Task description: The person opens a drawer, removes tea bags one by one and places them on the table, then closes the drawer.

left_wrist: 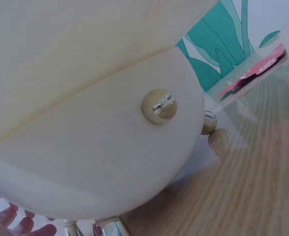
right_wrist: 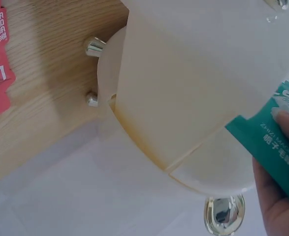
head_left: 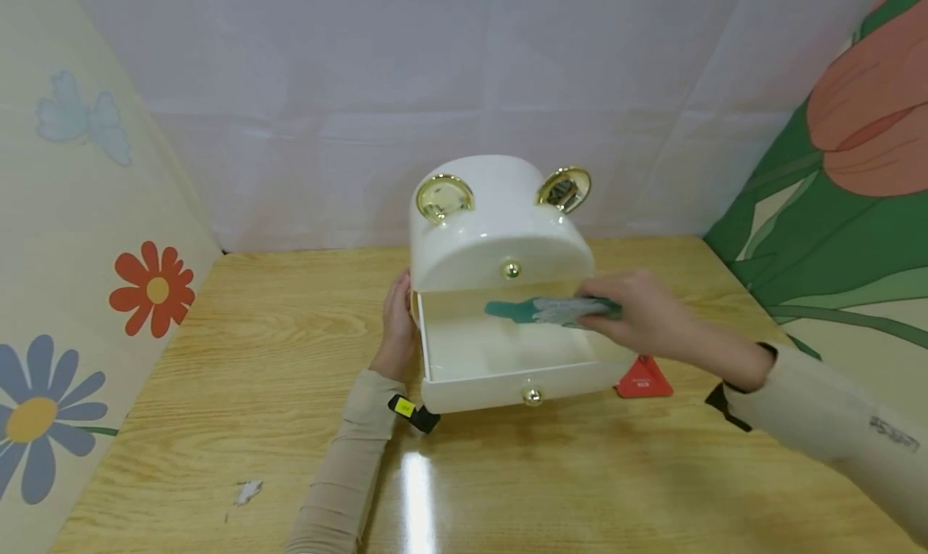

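Note:
A white two-tier storage box [head_left: 500,208] with gold-rimmed ears and gold knobs stands on the table. Its lower drawer [head_left: 474,389] is pulled out, and the part of its inside that shows holds nothing. Over the drawer, my right hand [head_left: 638,312] pinches a flat green packet [right_wrist: 262,130] with white lettering between thumb and fingers. The packet points left in the head view, above the drawer floor. My left hand [head_left: 397,328] rests against the box's left side; its fingertips [left_wrist: 23,226] show at the lower left of the left wrist view, close by the box.
A red packet [head_left: 644,378] lies on the wooden table [head_left: 290,361] just right of the drawer. Behind the box hangs a white cloth [head_left: 326,135]. Flower-painted panels [head_left: 152,288] stand on both sides. A small whitish scrap [head_left: 249,492] lies at the front left.

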The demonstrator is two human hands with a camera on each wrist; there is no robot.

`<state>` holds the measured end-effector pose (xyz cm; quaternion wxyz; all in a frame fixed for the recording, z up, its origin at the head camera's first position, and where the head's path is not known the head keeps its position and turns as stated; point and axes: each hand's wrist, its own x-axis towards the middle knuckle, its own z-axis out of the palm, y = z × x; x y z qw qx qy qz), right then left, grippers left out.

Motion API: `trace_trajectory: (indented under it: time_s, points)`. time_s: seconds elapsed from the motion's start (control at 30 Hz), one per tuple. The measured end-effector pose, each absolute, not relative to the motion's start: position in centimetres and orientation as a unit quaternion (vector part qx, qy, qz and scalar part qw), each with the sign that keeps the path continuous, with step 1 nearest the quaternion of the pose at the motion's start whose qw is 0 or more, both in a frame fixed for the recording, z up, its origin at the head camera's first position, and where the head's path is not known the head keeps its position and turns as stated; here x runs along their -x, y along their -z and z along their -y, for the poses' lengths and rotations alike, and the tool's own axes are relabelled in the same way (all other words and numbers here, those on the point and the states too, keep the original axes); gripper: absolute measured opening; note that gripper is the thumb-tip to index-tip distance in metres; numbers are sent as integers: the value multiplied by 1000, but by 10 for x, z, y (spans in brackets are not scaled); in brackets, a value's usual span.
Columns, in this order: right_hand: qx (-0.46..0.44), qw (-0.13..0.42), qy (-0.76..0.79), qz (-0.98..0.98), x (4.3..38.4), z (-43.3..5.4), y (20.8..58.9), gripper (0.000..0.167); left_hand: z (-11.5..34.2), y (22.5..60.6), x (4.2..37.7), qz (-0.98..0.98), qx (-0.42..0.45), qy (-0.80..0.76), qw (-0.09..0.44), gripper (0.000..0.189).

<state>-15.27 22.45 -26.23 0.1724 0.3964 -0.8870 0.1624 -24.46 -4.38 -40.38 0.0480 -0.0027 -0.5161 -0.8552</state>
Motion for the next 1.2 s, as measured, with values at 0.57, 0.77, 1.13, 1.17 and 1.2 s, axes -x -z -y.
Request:
trace_trajectory:
  time_s: [0.57, 0.77, 1.13, 1.17, 1.2]
  points:
    - [-337, 297, -190, 873, 135, -269, 257, 56, 44, 399, 243, 483, 2, 874, 48, 29]
    - [-256, 325, -194, 890, 130, -291, 260, 55, 44, 399, 245, 481, 2, 876, 46, 23]
    - [-113, 271, -229, 928, 127, -314, 283, 35, 45, 399, 245, 479, -4, 877, 49, 22]
    - [-102, 262, -238, 930, 128, -315, 285, 31, 45, 399, 244, 475, 0, 878, 50, 22]
    - [-91, 252, -246, 932, 128, -316, 287, 29, 45, 399, 244, 473, 4, 880, 50, 22]
